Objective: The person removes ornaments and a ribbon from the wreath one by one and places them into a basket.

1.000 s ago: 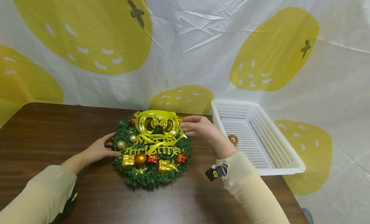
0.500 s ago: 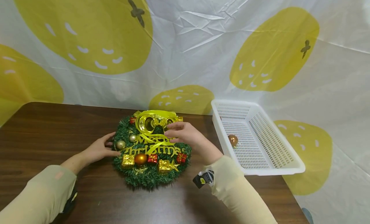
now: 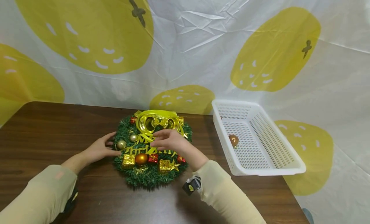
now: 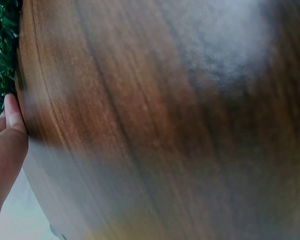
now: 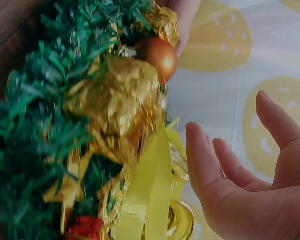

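A green tinsel wreath [image 3: 148,179] lies on the brown table. At its top sit two gold bells [image 3: 146,122] with yellow ribbon [image 5: 145,185]. Gold "Christmas" lettering [image 3: 131,150] crosses its middle, partly behind my right hand. Below the lettering are an orange ball [image 3: 141,159], gold foil boxes [image 3: 164,166] and small red gift boxes [image 3: 153,158]. With thumb and fingers spread, my left hand [image 3: 99,148] touches the wreath's left edge. My right hand [image 3: 171,142] hovers over the wreath's centre; its fingers are loosely extended with nothing between them in the right wrist view.
To the right stands a white perforated plastic basket [image 3: 281,170], with a copper-coloured ball [image 3: 233,140] inside near its left wall. A white cloth [image 3: 199,63] printed with yellow fruit hangs behind the table [image 3: 95,198].
My right hand has moved left and nearer me, from beside the right bell to over the lettering. The left hand and the wreath have stayed in place.
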Tool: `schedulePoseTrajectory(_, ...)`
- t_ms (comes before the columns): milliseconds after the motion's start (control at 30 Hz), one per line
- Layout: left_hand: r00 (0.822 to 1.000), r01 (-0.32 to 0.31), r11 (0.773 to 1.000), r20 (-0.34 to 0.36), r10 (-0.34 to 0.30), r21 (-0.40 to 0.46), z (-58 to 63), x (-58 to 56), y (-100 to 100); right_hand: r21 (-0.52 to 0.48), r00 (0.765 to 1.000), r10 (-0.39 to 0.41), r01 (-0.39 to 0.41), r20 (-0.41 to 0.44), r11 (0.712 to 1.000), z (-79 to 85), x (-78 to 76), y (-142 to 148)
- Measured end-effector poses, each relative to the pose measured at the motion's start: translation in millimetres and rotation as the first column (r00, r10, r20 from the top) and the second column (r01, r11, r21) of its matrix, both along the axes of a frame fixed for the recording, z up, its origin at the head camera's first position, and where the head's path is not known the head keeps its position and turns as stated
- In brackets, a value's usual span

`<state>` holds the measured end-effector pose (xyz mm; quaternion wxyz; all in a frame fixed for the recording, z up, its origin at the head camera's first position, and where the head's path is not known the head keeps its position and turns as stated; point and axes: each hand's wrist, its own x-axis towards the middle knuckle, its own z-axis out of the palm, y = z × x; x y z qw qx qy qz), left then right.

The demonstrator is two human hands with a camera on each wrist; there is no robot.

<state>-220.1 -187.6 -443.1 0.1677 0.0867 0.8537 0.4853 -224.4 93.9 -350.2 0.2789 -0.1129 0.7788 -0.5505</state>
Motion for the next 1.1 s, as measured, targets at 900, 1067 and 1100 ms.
schedulePoseTrajectory(900, 1.0, -0.006, 1.0, 0.015, 0.006, 0.009, 2.7, 0.7, 2, 0.191, 0.95, 0.154, -0.104, -0.27, 0.976, -30.6, 5.0, -29)
schedulePoseTrajectory(1067, 1.0, -0.009, 1.0, 0.015, 0.009, 0.007, 2.0, 1.3, 0, 0.247, 0.941, 0.18, -0.11, -0.285, 0.963, -33.0, 6.2, -33)
schedulePoseTrajectory(1100, 1.0, -0.01, 1.0, 0.014, 0.009, 0.005, 1.8, 1.4, 0, 0.271, 0.937, 0.193, -0.113, -0.292, 0.956, -33.1, 6.8, -33)
